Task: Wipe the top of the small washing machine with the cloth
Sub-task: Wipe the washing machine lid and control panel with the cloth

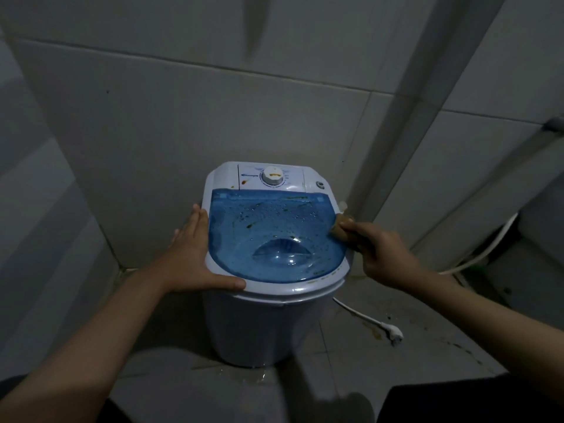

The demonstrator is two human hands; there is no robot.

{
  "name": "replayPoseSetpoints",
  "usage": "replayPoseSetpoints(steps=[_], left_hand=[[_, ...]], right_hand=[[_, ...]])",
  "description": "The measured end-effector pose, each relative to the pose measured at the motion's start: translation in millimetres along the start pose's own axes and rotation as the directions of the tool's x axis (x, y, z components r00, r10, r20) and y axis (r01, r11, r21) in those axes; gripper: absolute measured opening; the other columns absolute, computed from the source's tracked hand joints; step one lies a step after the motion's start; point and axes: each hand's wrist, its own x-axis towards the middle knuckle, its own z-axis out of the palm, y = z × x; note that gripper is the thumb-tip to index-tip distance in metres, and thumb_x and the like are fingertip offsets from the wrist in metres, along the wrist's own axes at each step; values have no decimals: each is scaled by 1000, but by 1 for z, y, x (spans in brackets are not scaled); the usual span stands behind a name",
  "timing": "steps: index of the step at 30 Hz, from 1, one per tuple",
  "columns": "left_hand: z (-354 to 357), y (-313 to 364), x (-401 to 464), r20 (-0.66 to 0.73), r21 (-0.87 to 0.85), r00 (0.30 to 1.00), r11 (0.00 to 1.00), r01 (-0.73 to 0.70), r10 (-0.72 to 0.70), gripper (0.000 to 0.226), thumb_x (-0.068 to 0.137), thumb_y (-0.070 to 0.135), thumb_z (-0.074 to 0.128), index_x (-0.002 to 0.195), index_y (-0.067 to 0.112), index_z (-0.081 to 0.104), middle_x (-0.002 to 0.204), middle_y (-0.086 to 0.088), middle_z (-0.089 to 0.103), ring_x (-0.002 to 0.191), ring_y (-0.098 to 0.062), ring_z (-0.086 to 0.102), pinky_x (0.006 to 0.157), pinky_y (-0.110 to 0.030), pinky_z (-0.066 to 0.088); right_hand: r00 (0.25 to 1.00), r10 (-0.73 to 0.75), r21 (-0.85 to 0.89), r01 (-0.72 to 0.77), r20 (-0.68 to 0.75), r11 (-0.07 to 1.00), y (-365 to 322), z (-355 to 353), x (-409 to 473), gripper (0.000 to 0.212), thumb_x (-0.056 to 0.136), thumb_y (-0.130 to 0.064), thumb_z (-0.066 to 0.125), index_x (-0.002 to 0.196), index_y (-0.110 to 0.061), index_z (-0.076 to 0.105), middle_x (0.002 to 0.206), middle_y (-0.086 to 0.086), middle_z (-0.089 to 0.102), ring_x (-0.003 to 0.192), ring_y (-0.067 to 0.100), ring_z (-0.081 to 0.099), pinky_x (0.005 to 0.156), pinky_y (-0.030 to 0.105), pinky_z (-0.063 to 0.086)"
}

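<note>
A small white washing machine (262, 319) stands in a tiled corner. Its blue see-through lid (274, 236) is wet and carries brown smears. A white dial (272, 175) sits on the back panel. My left hand (195, 254) lies flat against the machine's left rim, thumb along the front edge. My right hand (384, 251) grips a brownish cloth (340, 228) and presses it on the lid's right edge. Most of the cloth is hidden under my fingers.
Grey tiled walls close in behind and on both sides. A white power cord with its plug (393, 329) lies on the floor to the right, among brown spots. A pale hose (488, 248) curves down at the far right. A puddle sits by the machine's base.
</note>
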Motion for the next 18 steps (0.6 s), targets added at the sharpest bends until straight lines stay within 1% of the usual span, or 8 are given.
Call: replayPoseSetpoints(steps=[4, 7, 10, 13, 14, 16, 17, 18], left_hand=[[-1, 1, -1, -3, -12, 1000, 1000, -6, 6, 158, 29, 96, 49, 143, 21, -30, 155, -4, -30, 141, -14, -26, 111, -41, -10], [-1, 2, -1, -2, -21, 1000, 1000, -10, 10, 158, 28, 96, 49, 143, 21, -30, 154, -4, -30, 140, -14, -27, 111, -42, -11], [-1, 1, -1, 1, -11, 1000, 1000, -8, 8, 160, 27, 96, 48, 144, 19, -29, 154, -5, -31, 141, -15, -26, 113, -43, -10], [0, 1, 0, -4, -11, 1000, 1000, -14, 14, 158, 29, 95, 50, 144, 19, -29, 154, -6, -31, 141, -16, -25, 113, -45, -9], [0, 1, 0, -3, -11, 1000, 1000, -16, 16, 158, 30, 95, 51, 144, 19, -29, 154, -5, -31, 141, -15, -26, 113, -45, -9], [0, 0, 0, -5, -13, 1000, 1000, -18, 18, 157, 30, 95, 51, 144, 20, -28, 155, -5, -30, 140, -15, -27, 113, -46, -9], [1, -1, 0, -6, -14, 1000, 1000, -20, 19, 157, 30, 95, 51, 144, 20, -28, 155, -5, -30, 140, -15, -27, 114, -46, -9], [1, -1, 1, -7, -18, 1000, 1000, -21, 21, 158, 30, 95, 52, 144, 20, -27, 155, -4, -30, 140, -14, -28, 115, -47, -8]], right_hand=[[1000, -14, 33, 15, -26, 999, -5, 6, -28, 52, 76, 5, 54, 125, -11, 55, 126, 14, 62, 115, 30, 59, 95, 28, 44], [999, -20, -17, 20, -38, 1000, -14, 16, -47, 57, 72, 7, 49, 127, -11, 53, 130, 19, 57, 117, 35, 58, 94, 42, 52], [1000, -7, -174, 8, 2, 985, -32, 22, -59, 67, 68, 12, 50, 131, -10, 47, 136, 26, 50, 113, 43, 58, 81, 49, 56], [993, 48, -347, -7, 110, 938, -62, 18, -62, 70, 70, 7, 51, 137, -9, 37, 141, 29, 41, 97, 48, 62, 66, 45, 53], [991, 58, -408, -4, 121, 913, -71, 20, -63, 69, 70, 4, 55, 135, -6, 37, 137, 30, 43, 89, 46, 64, 60, 42, 53], [985, 58, -581, 47, 162, 813, -83, 24, -63, 69, 54, -2, 69, 121, -1, 51, 114, 35, 60, 65, 41, 67, 41, 35, 50], [986, 56, -646, 61, 159, 761, -87, 28, -64, 68, 46, -3, 72, 112, 0, 58, 101, 35, 65, 56, 38, 67, 33, 33, 48], [987, 34, -676, 81, 155, 732, -92, 34, -65, 63, 44, -2, 69, 107, 3, 62, 93, 36, 67, 52, 37, 66, 31, 32, 47]])
